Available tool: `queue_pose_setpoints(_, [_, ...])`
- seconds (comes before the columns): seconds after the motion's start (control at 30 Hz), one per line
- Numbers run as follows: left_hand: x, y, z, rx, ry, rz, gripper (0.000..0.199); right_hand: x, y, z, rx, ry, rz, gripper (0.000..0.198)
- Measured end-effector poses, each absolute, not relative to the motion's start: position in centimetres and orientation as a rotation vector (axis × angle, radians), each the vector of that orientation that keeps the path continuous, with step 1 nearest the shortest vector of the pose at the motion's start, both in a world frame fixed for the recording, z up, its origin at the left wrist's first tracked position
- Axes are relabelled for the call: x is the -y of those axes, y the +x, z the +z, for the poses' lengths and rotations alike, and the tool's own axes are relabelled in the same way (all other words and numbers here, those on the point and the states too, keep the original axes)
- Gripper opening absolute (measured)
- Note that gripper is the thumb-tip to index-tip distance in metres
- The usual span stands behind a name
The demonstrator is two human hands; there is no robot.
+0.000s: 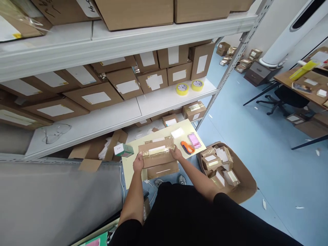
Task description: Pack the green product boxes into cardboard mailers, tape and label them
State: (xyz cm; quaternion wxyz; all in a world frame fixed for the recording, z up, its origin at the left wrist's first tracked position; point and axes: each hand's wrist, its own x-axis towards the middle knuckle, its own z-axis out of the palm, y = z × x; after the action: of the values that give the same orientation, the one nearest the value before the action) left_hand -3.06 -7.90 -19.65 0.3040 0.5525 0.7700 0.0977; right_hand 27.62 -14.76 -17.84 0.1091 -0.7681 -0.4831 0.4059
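Note:
Between my two hands is a flat cardboard box (156, 159) with shiny tape across it and a white label strip. My left hand (138, 163) grips its left end, fingers partly hidden beneath. At the right end my right hand (176, 153) is closed on the same box. Under it, another flat taped cardboard piece (164, 170) lies on the pale yellow table (132, 171). An orange and blue tape cutter (188, 147) rests right of my right hand, near a blurred pink item (194, 140). A small green and white box (124, 150) stands left of my left hand.
Metal shelving (115, 118) with labelled cartons rises in front of me. Two yellow tape rolls (182, 89) sit on its middle shelf. A large open carton (246, 184) holding several small boxes stands on the floor at right. Farther right are a desk (284, 77) and a chair (289, 97).

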Motion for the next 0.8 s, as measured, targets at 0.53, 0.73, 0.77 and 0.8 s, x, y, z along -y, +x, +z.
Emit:
queue_pose_setpoints(0.53, [10.6, -2.6, -17.0, -1.890, 1.293, 0.399, 0.067, 15.2, 27.1, -17.8, 1.224, -2.140, 1.140, 0.064])
queue_pose_setpoints(0.73, [12.7, -4.4, -12.9, -2.078, 1.179, 0.505, 0.069, 15.1, 27.3, -13.5, 1.034, -2.056, 1.137, 0.061])
queue_pose_setpoints(0.77, [13.0, -4.5, -11.9, -2.108, 1.169, 0.574, 0.068, 15.2, 27.2, -12.4, 1.026, -2.044, 1.096, 0.063])
queue_pose_setpoints(0.8, [13.3, -4.6, -11.0, -2.121, 1.166, 0.659, 0.066, 15.3, 27.2, -11.4, 1.019, -2.020, 1.050, 0.064])
